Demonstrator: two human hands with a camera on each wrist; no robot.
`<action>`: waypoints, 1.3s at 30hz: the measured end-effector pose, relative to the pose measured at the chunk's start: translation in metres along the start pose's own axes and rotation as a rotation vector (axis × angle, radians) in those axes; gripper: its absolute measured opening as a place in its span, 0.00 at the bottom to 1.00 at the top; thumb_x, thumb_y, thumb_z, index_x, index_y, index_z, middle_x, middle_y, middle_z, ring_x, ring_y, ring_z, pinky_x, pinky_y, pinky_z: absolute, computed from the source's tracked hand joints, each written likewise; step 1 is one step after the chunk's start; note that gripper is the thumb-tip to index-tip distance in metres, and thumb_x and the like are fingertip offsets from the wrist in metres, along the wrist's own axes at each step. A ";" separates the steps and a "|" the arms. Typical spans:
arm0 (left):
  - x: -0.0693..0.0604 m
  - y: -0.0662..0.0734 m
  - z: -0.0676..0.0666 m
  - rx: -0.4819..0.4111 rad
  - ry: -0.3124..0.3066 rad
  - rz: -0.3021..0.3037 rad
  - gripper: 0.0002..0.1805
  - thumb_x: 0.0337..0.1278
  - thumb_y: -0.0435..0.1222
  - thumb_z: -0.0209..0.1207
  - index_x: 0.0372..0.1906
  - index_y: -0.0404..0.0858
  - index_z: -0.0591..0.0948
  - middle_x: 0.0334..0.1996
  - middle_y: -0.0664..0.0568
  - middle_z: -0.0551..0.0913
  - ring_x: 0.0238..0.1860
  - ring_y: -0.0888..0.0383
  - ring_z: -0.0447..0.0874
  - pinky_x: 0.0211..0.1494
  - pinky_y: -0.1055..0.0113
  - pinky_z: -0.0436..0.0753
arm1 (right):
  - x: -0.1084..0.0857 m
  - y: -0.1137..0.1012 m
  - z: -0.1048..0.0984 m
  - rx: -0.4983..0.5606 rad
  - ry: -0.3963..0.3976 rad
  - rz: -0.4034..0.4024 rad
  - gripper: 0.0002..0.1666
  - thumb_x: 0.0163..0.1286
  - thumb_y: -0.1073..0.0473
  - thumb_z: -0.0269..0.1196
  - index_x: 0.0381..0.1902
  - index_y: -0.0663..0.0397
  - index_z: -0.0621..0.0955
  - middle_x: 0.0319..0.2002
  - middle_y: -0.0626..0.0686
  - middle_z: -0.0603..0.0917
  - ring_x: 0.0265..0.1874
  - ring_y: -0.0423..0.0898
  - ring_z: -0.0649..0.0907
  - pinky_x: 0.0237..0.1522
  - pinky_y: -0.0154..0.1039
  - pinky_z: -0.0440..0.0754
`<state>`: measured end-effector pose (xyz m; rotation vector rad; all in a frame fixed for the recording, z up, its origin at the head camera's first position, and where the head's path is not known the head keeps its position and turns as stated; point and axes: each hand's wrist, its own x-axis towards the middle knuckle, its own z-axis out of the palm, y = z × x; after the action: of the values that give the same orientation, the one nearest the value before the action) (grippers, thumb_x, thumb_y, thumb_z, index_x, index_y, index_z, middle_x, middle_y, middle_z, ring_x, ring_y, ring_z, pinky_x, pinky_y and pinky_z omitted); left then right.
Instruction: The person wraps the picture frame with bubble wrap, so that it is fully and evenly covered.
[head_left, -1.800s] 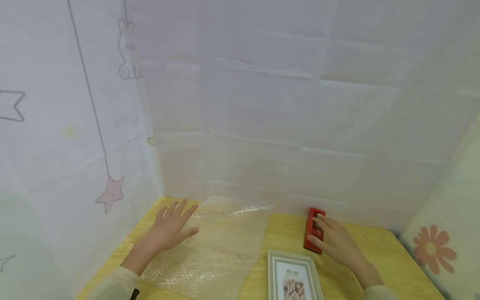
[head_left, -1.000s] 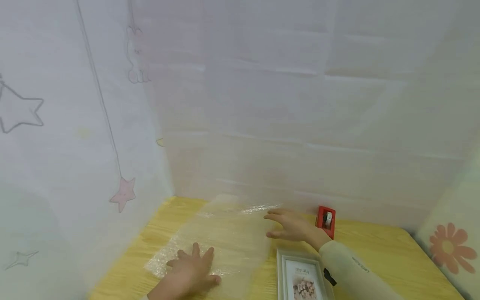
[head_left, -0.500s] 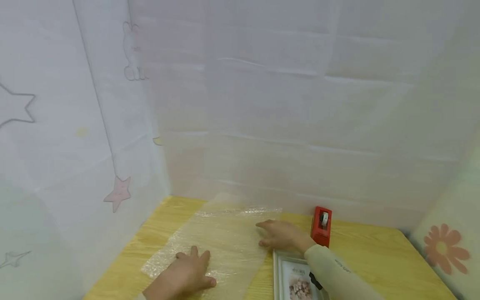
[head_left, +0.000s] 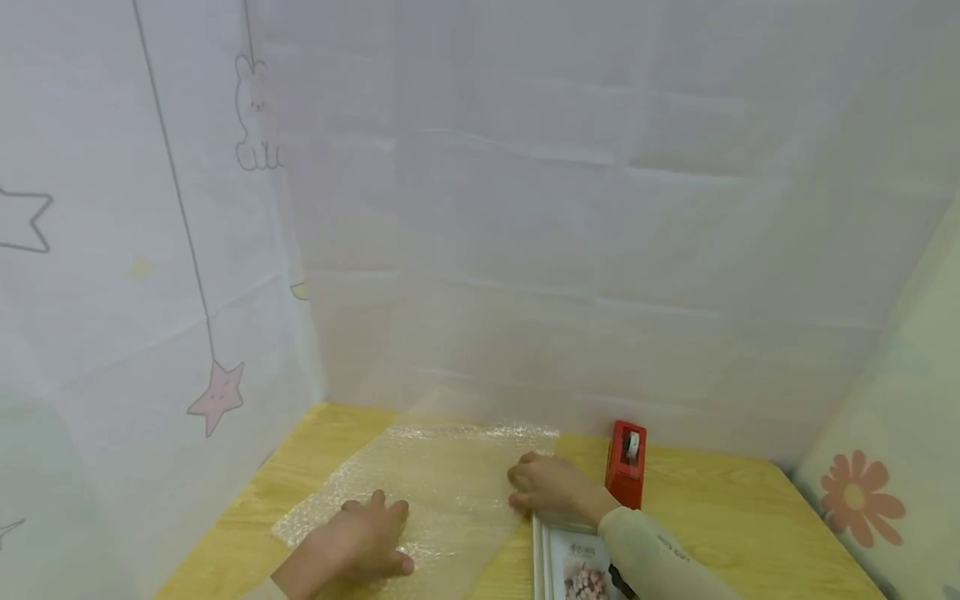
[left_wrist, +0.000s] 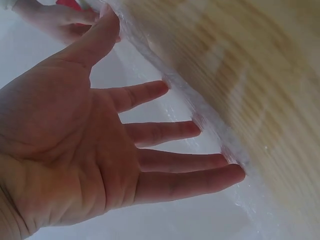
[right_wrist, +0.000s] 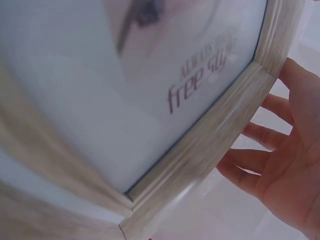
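Note:
A sheet of clear bubble wrap (head_left: pixel 450 483) lies spread over the wooden table. My left hand (head_left: pixel 356 537) rests on its near left part; in the left wrist view the fingers (left_wrist: pixel 165 131) are straight and spread, with their tips on the plastic. At the sheet's right side, my right hand (head_left: pixel 555 485) touches the bubble wrap with loosely bent fingers and grips nothing visible. Below my right wrist lies a pale picture frame (head_left: pixel 542 558), partly covered by the sleeve. In the right wrist view, that frame's wooden edge (right_wrist: pixel 200 142) hides some fingertips.
A red tape dispenser (head_left: pixel 625 467) holding a small roll stands behind my right forearm, close to the back wall sheet (head_left: pixel 495 250). The yellow wooden tabletop (head_left: pixel 735 517) extends to the right. Printed cloth walls (head_left: pixel 90 333) border the table.
My right hand has left the tape dispenser and moved left onto the bubble wrap's right side. My left hand has come nearer along the sheet. The dispenser and picture frame stay put.

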<state>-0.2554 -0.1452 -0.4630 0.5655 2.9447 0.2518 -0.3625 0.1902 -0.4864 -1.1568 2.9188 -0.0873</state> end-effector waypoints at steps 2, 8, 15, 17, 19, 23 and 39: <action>0.003 -0.004 0.001 0.001 -0.006 0.004 0.46 0.46 0.61 0.72 0.65 0.35 0.76 0.60 0.27 0.73 0.48 0.18 0.73 0.48 0.26 0.74 | 0.000 -0.001 0.003 -0.014 -0.001 0.014 0.26 0.74 0.40 0.62 0.60 0.48 0.83 0.59 0.50 0.81 0.56 0.49 0.81 0.51 0.49 0.82; 0.010 -0.016 0.002 0.035 -0.011 0.024 0.46 0.44 0.60 0.74 0.64 0.36 0.76 0.56 0.32 0.75 0.46 0.27 0.78 0.51 0.30 0.75 | 0.001 -0.008 0.010 -0.015 0.006 0.047 0.24 0.74 0.39 0.61 0.58 0.46 0.84 0.56 0.48 0.82 0.55 0.48 0.81 0.49 0.49 0.83; 0.012 -0.026 -0.003 -0.045 0.000 0.031 0.44 0.39 0.59 0.77 0.63 0.42 0.77 0.55 0.37 0.75 0.47 0.31 0.78 0.46 0.33 0.78 | -0.001 -0.013 0.013 0.059 0.038 0.099 0.23 0.75 0.43 0.61 0.58 0.49 0.85 0.57 0.50 0.82 0.59 0.50 0.80 0.51 0.52 0.82; 0.013 -0.030 -0.005 -0.077 -0.002 0.031 0.43 0.39 0.58 0.77 0.62 0.44 0.78 0.54 0.40 0.75 0.49 0.32 0.78 0.46 0.33 0.78 | -0.002 -0.014 0.013 0.078 0.049 0.114 0.22 0.75 0.44 0.61 0.58 0.50 0.85 0.58 0.52 0.82 0.58 0.52 0.80 0.52 0.53 0.82; 0.014 -0.034 -0.008 -0.102 -0.010 0.032 0.42 0.40 0.57 0.78 0.61 0.45 0.78 0.53 0.42 0.74 0.50 0.32 0.77 0.45 0.33 0.79 | -0.003 -0.015 0.013 0.094 0.064 0.129 0.22 0.75 0.44 0.62 0.57 0.51 0.85 0.58 0.53 0.82 0.56 0.54 0.81 0.52 0.54 0.82; 0.018 -0.039 -0.010 -0.119 -0.022 0.035 0.44 0.41 0.58 0.78 0.65 0.46 0.77 0.58 0.43 0.73 0.55 0.31 0.74 0.46 0.32 0.78 | -0.003 -0.017 0.013 0.085 0.091 0.162 0.22 0.74 0.44 0.63 0.57 0.51 0.85 0.58 0.54 0.82 0.55 0.55 0.82 0.52 0.55 0.81; 0.032 -0.047 -0.010 -0.133 -0.080 0.054 0.49 0.47 0.61 0.73 0.74 0.48 0.70 0.75 0.40 0.61 0.70 0.23 0.56 0.58 0.24 0.64 | -0.012 -0.025 0.001 -0.065 0.088 0.247 0.22 0.69 0.47 0.68 0.55 0.53 0.85 0.51 0.54 0.85 0.48 0.54 0.84 0.42 0.53 0.85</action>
<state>-0.3029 -0.1781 -0.4648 0.6216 2.8131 0.4166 -0.3366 0.1804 -0.4863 -0.8090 3.1365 -0.0437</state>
